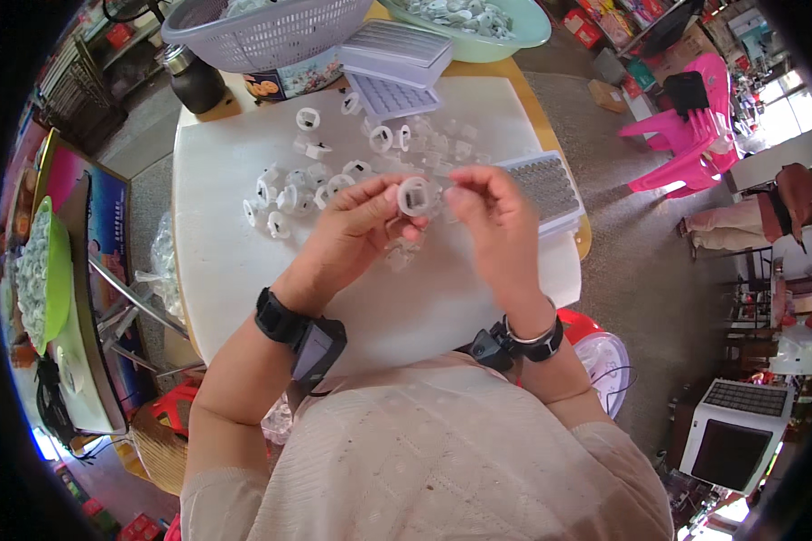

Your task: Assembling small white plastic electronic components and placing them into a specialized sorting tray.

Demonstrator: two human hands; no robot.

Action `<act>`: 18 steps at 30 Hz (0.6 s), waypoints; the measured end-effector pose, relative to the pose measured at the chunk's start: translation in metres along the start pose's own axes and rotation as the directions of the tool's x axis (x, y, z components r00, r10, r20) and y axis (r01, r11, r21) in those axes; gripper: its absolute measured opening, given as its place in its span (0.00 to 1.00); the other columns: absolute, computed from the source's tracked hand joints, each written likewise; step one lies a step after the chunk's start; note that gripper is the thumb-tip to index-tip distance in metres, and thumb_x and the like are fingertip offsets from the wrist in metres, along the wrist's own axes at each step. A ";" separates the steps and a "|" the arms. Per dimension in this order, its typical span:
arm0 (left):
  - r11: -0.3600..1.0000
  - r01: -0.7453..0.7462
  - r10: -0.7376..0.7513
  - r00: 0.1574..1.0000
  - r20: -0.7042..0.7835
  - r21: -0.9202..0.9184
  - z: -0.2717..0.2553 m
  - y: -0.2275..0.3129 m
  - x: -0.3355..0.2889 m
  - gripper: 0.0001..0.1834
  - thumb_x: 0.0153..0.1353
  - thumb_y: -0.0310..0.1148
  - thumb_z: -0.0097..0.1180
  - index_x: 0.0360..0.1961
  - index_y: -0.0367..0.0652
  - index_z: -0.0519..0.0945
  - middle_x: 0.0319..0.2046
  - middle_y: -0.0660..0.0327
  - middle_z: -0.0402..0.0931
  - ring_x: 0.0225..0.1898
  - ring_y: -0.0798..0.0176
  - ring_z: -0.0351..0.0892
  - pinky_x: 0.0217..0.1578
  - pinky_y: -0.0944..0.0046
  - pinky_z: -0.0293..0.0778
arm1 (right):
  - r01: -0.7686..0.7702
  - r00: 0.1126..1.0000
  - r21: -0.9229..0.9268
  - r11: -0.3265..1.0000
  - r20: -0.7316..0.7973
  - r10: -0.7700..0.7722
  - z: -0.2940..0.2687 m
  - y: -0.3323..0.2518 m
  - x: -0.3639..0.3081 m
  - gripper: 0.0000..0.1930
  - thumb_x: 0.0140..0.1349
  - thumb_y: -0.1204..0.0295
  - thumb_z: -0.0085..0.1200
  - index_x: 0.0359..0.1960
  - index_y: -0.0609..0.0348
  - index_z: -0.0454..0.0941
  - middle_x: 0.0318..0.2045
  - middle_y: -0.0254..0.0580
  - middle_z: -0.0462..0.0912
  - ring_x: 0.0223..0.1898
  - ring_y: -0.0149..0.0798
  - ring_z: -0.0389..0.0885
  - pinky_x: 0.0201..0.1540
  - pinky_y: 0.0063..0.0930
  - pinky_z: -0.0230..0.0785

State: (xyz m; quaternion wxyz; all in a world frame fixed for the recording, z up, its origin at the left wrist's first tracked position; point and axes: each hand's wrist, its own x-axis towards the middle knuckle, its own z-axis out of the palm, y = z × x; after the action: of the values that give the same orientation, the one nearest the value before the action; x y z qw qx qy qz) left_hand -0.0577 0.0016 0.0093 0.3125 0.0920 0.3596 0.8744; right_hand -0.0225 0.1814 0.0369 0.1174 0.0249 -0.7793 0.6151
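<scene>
My left hand [359,225] is closed on a small white round plastic part [413,196] with a squarish opening, pinched at its left edge over the table. Close beside it on the right, my right hand [498,224] has thumb and forefinger pressed together. What they hold, if anything, is too small to make out. Several similar white ring-shaped parts [295,198] lie loosely to the left and beyond my hands. Small translucent pieces [442,144] are scattered just behind the held part. A tray with rows of small grey pieces [547,191] lies right of my right hand.
The white tabletop [235,158] carries stacked pale plastic trays [395,56] at the back. A grey mesh basket [271,38] and a green basin [505,34] of white parts stand behind, with a dark flask [194,81]. A pink chair [686,135] stands off right.
</scene>
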 end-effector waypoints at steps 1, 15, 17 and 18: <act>1.000 -0.018 0.018 1.000 -0.014 -0.013 -0.002 0.001 0.000 0.19 0.67 0.32 0.47 0.55 0.33 0.69 0.40 0.57 0.76 0.38 0.67 0.77 0.39 0.70 0.75 | -0.023 0.997 -0.029 0.999 -0.080 0.021 -0.009 -0.001 0.003 0.07 0.60 0.74 0.54 0.38 0.63 0.77 0.28 0.33 0.80 0.29 0.23 0.74 0.33 0.19 0.67; 0.999 -0.003 0.000 0.998 -0.061 -0.050 -0.001 0.000 0.001 0.18 0.66 0.32 0.48 0.53 0.32 0.71 0.40 0.58 0.76 0.36 0.67 0.76 0.37 0.70 0.74 | 0.117 0.965 -0.582 0.805 -0.125 -0.230 -0.078 0.034 -0.014 0.04 0.54 0.78 0.55 0.31 0.61 0.79 0.28 0.42 0.77 0.32 0.41 0.75 0.36 0.31 0.67; 0.999 0.000 -0.002 0.997 -0.071 -0.035 -0.001 0.000 0.001 0.18 0.66 0.32 0.47 0.53 0.31 0.71 0.40 0.58 0.76 0.35 0.67 0.76 0.36 0.70 0.73 | 0.122 0.965 -0.586 0.801 -0.119 -0.235 -0.075 0.033 -0.015 0.04 0.53 0.78 0.55 0.31 0.61 0.79 0.29 0.42 0.78 0.34 0.43 0.75 0.38 0.33 0.67; 0.999 0.010 -0.012 0.998 -0.062 -0.030 -0.001 0.000 0.001 0.18 0.66 0.32 0.47 0.53 0.31 0.70 0.39 0.58 0.76 0.35 0.67 0.76 0.36 0.71 0.73 | 0.130 0.968 -0.594 0.794 -0.097 -0.231 -0.073 0.031 -0.015 0.04 0.53 0.77 0.55 0.31 0.61 0.79 0.29 0.43 0.77 0.36 0.44 0.75 0.39 0.34 0.66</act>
State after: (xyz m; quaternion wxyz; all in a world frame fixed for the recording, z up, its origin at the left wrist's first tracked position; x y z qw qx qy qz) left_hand -0.0595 0.0014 0.0084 0.3073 0.0582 0.3565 0.8804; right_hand -0.0025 0.2582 0.0199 0.2416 0.0112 -0.9117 0.3323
